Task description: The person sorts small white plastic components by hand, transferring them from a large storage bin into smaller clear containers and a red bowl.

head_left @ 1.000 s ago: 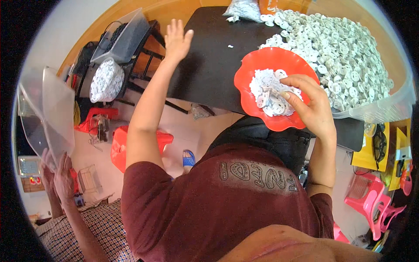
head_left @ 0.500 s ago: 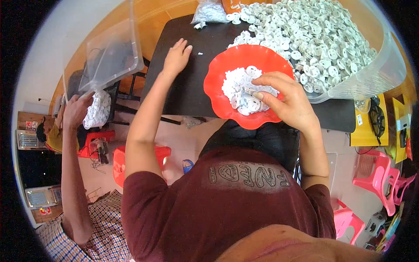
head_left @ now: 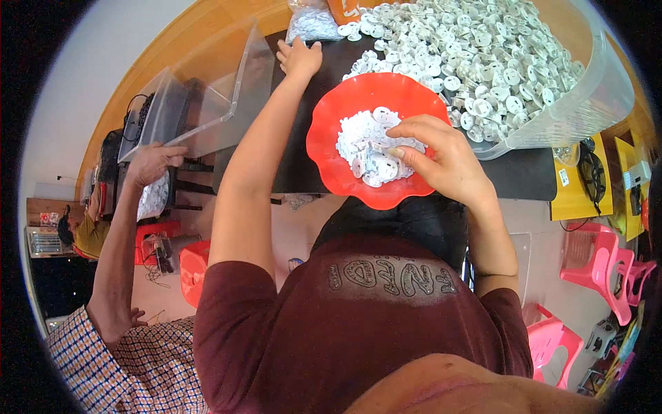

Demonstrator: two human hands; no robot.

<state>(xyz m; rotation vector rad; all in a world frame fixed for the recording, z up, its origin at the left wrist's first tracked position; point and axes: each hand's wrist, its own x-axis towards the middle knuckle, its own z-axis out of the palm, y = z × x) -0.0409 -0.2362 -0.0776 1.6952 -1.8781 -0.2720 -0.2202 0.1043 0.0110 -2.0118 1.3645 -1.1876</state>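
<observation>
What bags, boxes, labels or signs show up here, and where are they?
Clear plastic bag: top of the dark table, holding small white pieces.
Clear plastic bin: left, held up by another person's hand.
White label: small rectangle on a yellow surface, right.
Pale lettering: across the maroon shirt.

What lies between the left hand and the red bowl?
In the head view, bare black tabletop separates the left hand from the red bowl; loose white discs lie alongside.

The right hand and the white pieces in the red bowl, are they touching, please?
Touching: the head view shows the right hand with fingertips resting on the white pieces inside the red bowl.
</observation>
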